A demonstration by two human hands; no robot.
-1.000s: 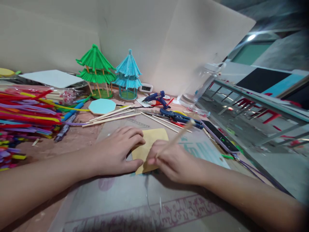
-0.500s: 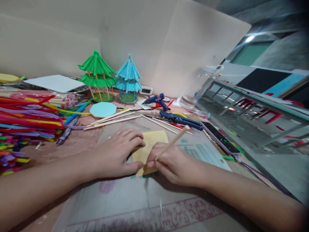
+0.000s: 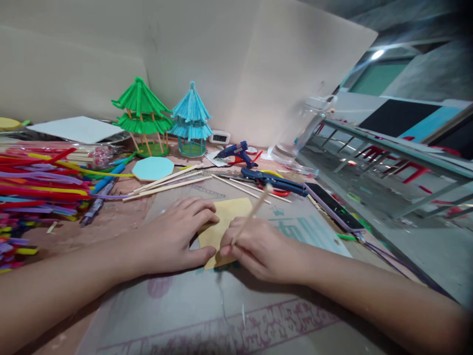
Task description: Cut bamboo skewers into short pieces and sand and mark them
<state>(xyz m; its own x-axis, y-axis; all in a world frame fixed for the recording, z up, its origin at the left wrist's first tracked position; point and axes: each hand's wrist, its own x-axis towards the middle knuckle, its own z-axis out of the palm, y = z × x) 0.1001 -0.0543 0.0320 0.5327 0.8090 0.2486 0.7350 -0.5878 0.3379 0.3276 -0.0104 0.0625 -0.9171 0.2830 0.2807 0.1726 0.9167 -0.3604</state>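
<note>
Since a second ago the far tip of the wooden stick (image 3: 253, 213) has swung left; the right hand (image 3: 260, 248) pinches it against the near right edge of the tan card (image 3: 226, 216). Flat and unclenched, the left hand (image 3: 173, 236) presses the card's left side.

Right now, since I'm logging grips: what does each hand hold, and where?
The right hand pinches a wooden stick near its lower end; the left hand only presses flat on the tan paper.

Soft, even indoor light; stretched, blurred edges and dark right corners.
</note>
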